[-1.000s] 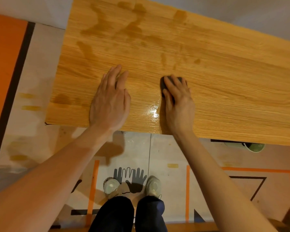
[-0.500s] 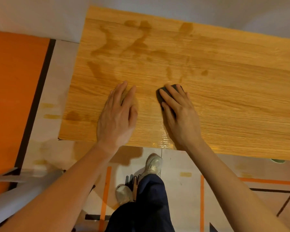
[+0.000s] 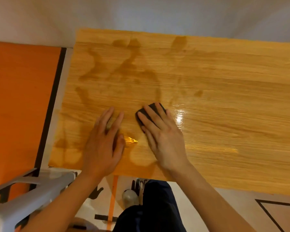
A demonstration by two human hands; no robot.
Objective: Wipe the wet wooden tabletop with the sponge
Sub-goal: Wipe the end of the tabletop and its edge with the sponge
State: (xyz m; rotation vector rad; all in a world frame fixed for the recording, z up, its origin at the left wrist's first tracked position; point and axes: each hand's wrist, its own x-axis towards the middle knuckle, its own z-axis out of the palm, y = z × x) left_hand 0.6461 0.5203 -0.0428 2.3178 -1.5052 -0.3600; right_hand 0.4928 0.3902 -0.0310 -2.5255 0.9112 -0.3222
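The wooden tabletop (image 3: 224, 97) fills the middle of the head view, with dark wet streaks over its left half and a shiny wet patch near the hands. A dark sponge (image 3: 155, 107) lies on the wood, mostly covered by my right hand (image 3: 164, 138), whose straight fingers press flat on it. Only the sponge's far end and left side show. To the left, my left hand (image 3: 104, 144) rests flat on the tabletop with straight fingers, holding nothing.
A grey plastic chair or stool (image 3: 23, 198) stands at the table's near left corner. An orange floor area (image 3: 18, 106) with a black border lies to the left. My legs and a shoe (image 3: 129, 197) are below the table's near edge. A white wall runs behind.
The view has shifted so the table sits lower and further right. Both hands lie further from the near edge, the right one still pressing the sponge. The grey chair has come into view.
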